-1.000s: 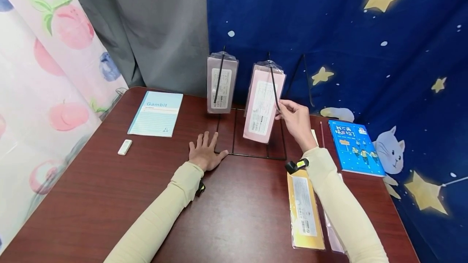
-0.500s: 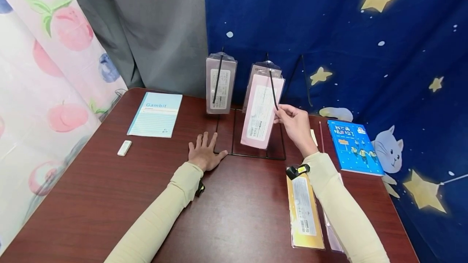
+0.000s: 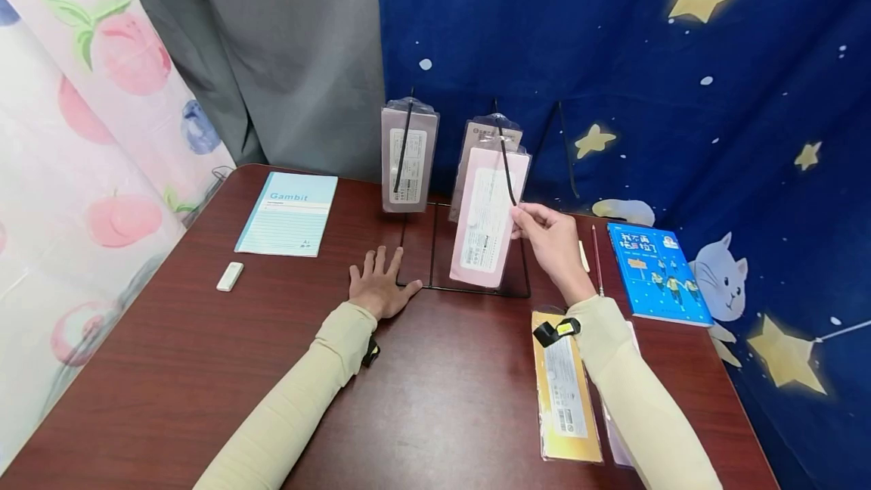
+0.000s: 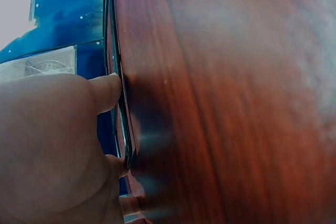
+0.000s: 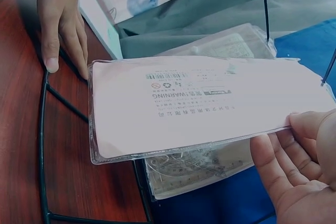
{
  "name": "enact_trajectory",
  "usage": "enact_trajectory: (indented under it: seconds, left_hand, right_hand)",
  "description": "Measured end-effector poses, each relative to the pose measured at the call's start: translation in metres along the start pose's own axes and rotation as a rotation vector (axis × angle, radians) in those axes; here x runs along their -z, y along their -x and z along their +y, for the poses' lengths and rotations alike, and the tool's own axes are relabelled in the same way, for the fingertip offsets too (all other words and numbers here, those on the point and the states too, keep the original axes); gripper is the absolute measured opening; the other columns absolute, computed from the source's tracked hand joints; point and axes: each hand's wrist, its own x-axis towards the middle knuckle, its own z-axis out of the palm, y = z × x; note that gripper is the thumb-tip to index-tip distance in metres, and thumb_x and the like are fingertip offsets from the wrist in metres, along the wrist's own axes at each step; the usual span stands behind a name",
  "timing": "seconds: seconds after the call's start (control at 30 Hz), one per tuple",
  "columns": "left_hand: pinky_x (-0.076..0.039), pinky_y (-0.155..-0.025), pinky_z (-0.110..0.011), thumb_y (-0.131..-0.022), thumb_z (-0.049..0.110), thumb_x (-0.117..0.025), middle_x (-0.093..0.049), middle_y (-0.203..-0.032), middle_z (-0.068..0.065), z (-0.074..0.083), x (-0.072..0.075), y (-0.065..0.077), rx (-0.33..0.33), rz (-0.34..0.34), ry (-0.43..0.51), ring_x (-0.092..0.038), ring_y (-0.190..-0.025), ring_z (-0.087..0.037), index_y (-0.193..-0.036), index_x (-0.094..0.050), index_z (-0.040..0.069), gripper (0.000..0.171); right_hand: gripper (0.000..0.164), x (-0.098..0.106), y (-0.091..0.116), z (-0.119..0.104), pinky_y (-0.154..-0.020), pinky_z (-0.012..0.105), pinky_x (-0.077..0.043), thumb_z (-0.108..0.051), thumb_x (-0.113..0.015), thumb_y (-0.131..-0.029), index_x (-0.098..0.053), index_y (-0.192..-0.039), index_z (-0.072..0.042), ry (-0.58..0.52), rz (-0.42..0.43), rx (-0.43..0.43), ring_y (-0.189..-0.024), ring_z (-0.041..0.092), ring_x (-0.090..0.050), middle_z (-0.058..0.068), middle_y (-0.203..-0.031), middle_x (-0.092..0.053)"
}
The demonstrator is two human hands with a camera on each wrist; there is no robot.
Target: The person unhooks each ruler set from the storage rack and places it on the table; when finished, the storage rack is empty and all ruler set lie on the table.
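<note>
Right hand (image 3: 553,242) pinching pink packet (image 3: 486,218), left hand (image 3: 378,286) spreading against rack (image 3: 449,290).
Packet is hanging lower than before, baring more of rear packet (image 3: 483,132).

Glossy reddish-brown table (image 3: 422,414) is bordered on 3 sides: fruit-print curtain (image 3: 41,286) left, grey curtain (image 3: 306,44) far left, starry blue curtain (image 3: 476,21) far and right.

Looks like clear, glossy plastic round the smooth card of the pink packet (image 3: 486,225), and like smooth metal wire with a slight sheen in the rack (image 5: 43,140). Shows smooth, polished wood grain on the table (image 3: 408,407), matt cloth in the grey curtain (image 3: 306,44) and blue curtain (image 3: 612,29), and lightly creased cloth in the sleeves (image 3: 292,407). Looks like paper, matt on the notebook (image 3: 289,214), smooth on the book (image 3: 658,273).
</note>
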Motion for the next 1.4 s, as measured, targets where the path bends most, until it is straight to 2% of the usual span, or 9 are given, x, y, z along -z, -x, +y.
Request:
enact_trajectory:
  seconds: [0.23,0.4,0.53,0.87,1.17,1.4]
  left_hand:
    - [-0.009,-0.128,-0.065,-0.106,0.062,-0.037,-0.005,-0.176,-0.017,-0.001,0.000,-0.003,0.005,-0.017,-0.008,-0.003,-0.163,-0.038,-0.169,-0.007,0.021,0.081]
    - [-0.008,-0.128,-0.065,-0.106,0.063,-0.036,-0.002,-0.176,-0.017,-0.001,-0.003,-0.007,0.006,-0.036,-0.012,-0.001,-0.163,-0.038,-0.169,-0.003,0.022,0.082]
    - [-0.007,-0.127,-0.066,-0.106,0.066,-0.035,0.000,-0.176,-0.016,-0.004,-0.006,-0.012,0.007,-0.039,-0.019,0.001,-0.163,-0.038,-0.169,0.000,0.023,0.084]
    - [-0.007,-0.127,-0.067,-0.105,0.068,-0.034,0.000,-0.176,-0.016,-0.006,-0.008,-0.013,0.012,-0.044,-0.017,0.001,-0.163,-0.039,-0.169,0.000,0.023,0.085]
    - [-0.007,-0.128,-0.065,-0.106,0.064,-0.034,0.000,-0.176,-0.017,-0.002,-0.004,-0.008,0.013,-0.049,-0.014,0.001,-0.163,-0.038,-0.169,-0.001,0.022,0.082]
    - [-0.006,-0.127,-0.067,-0.105,0.067,-0.034,0.002,-0.176,-0.016,-0.004,-0.007,-0.012,0.010,-0.050,-0.011,0.002,-0.163,-0.038,-0.169,0.001,0.024,0.084]
  right_hand:
    - [0.031,0.004,0.008,-0.002,-0.074,0.023,-0.062,-0.017,-0.071,-0.100,-0.073,-0.119,0.007,0.043,-0.005,-0.012,-0.069,0.005,-0.073,-0.008,-0.088,-0.075]
    - [0.032,0.007,0.013,-0.001,-0.079,0.029,-0.063,-0.021,-0.071,-0.100,-0.074,-0.120,0.004,0.084,-0.016,-0.019,-0.071,0.006,-0.074,0.007,-0.097,-0.077]
    - [0.033,0.009,0.018,-0.001,-0.080,0.026,-0.063,-0.023,-0.071,-0.100,-0.074,-0.120,0.003,0.111,-0.027,-0.028,-0.073,0.005,-0.074,0.017,-0.104,-0.077]
    - [0.035,0.011,0.030,-0.002,-0.081,0.021,-0.061,-0.027,-0.072,-0.099,-0.074,-0.121,0.000,0.128,-0.044,-0.042,-0.075,0.006,-0.075,0.010,-0.102,-0.079]
    - [0.039,0.012,0.041,-0.005,-0.083,0.015,-0.058,-0.033,-0.071,-0.100,-0.074,-0.124,-0.003,0.158,-0.060,-0.077,-0.077,0.008,-0.075,0.019,-0.110,-0.077]
    - [0.042,0.016,0.052,-0.006,-0.086,0.014,-0.057,-0.038,-0.069,-0.100,-0.073,-0.125,-0.005,0.191,-0.083,-0.089,-0.080,0.009,-0.075,0.019,-0.110,-0.077]
